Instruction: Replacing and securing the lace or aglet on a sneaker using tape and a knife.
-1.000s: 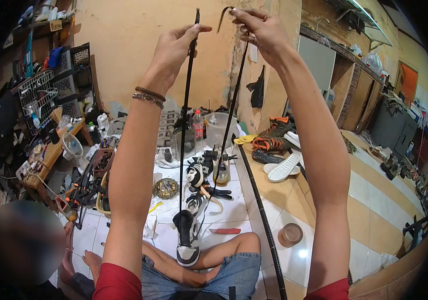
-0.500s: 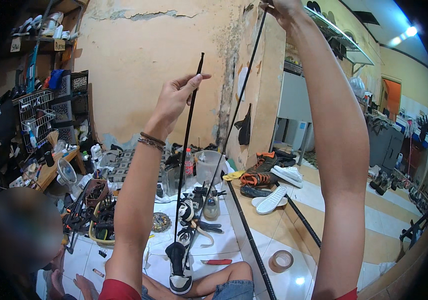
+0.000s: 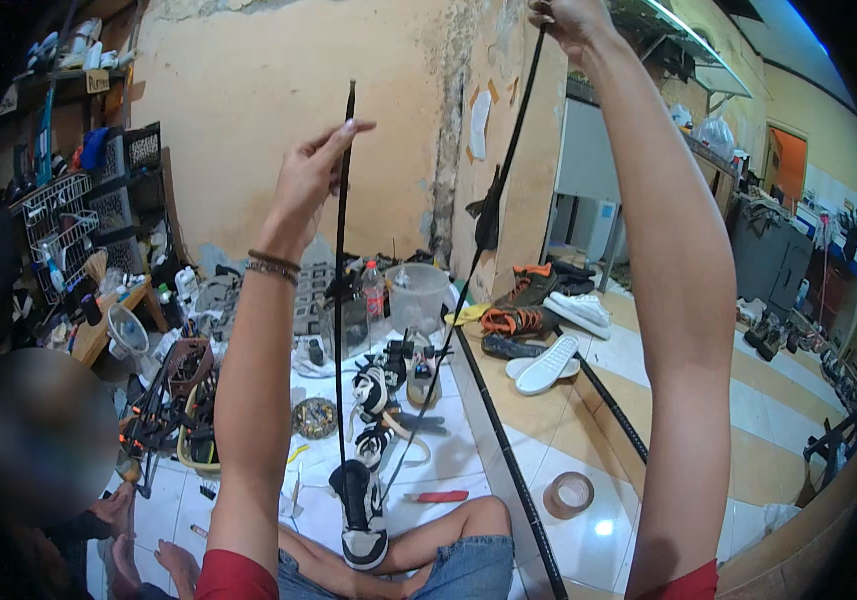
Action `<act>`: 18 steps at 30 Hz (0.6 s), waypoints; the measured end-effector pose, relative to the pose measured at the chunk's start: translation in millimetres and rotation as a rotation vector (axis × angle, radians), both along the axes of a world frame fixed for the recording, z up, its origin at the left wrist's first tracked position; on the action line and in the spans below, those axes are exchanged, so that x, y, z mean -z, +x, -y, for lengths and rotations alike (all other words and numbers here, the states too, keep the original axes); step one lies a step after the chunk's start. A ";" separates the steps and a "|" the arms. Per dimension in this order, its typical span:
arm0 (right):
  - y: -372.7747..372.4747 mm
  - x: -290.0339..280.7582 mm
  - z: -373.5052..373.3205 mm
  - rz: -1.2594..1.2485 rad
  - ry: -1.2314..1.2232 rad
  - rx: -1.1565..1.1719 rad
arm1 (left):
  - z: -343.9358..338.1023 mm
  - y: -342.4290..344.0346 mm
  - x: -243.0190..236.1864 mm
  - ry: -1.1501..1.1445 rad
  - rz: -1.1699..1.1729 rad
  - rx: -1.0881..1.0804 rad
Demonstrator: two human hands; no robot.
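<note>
A black, white and grey sneaker (image 3: 364,525) rests before my crossed legs, toe toward me. Two strands of one black shoelace (image 3: 339,270) rise from it, pulled long and taut. Pinched between thumb and fingers of my left hand (image 3: 306,185) is the left strand, its tip sticking up above. My right hand (image 3: 570,32), higher and to the right at the top edge, grips the other strand; the fingertips are partly cut off. Past the sneaker lie more black and white shoes (image 3: 372,385). A red-handled tool (image 3: 438,496) lies to its right.
A roll of brown tape (image 3: 568,494) sits on the tiles at right, beyond a black-edged step (image 3: 508,470). White soles (image 3: 546,368) and orange-laced shoes (image 3: 514,318) lie further back. At left are a yellow basket (image 3: 191,440) of tools and another person's feet (image 3: 176,565).
My left hand has shifted left and slightly down with its strand. The right hand stays high, its strand now less straight. My view has turned a little.
</note>
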State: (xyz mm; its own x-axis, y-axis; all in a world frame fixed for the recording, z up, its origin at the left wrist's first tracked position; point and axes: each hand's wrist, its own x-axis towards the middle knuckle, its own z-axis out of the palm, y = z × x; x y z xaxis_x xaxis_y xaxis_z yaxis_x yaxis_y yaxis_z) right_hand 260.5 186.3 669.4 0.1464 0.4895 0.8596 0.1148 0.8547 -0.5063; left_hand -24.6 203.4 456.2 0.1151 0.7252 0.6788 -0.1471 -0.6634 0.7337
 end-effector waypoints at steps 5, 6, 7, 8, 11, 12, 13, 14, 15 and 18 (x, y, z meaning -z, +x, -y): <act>18.6 76.6 -31.8 0.340 -0.020 0.212 | -86.2 -50.4 24.4 0.121 -0.008 -0.088; 19.9 113.2 -33.2 0.368 -0.179 0.298 | -100.6 -51.3 45.7 0.052 0.009 -0.159; 22.3 146.2 -29.7 0.408 -0.331 0.379 | -105.7 -52.0 54.8 -0.010 0.015 -0.235; 29.9 175.2 -37.4 0.446 -0.493 0.331 | -124.0 -76.6 63.9 -0.131 -0.002 -0.301; 13.2 318.4 -16.6 0.752 -0.763 0.313 | -109.1 -115.4 188.4 -0.267 -0.079 -0.198; 14.3 367.7 -29.9 0.746 -0.874 0.227 | -99.8 -128.1 236.3 -0.413 -0.178 -0.265; 16.8 429.1 -58.2 0.811 -0.806 0.095 | -99.7 -180.7 281.6 -0.281 -0.320 -0.284; 47.3 494.7 -81.1 0.884 -0.775 0.040 | -88.2 -158.4 324.3 -0.531 -0.283 -0.330; 56.8 535.1 -81.9 0.906 -0.925 0.022 | -67.4 -143.2 357.7 -0.779 -0.255 -0.393; 57.7 640.2 -91.2 1.101 -0.726 0.296 | -55.9 -190.4 445.6 -0.820 -0.211 -0.463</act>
State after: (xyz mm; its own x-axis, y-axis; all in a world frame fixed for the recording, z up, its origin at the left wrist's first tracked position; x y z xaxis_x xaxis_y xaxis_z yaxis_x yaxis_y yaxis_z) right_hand 318.2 277.5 29.2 -0.2670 0.9501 0.1610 0.8821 0.3082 -0.3562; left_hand -215.1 259.3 10.5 -0.2400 0.9688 -0.0614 0.1880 0.1084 0.9762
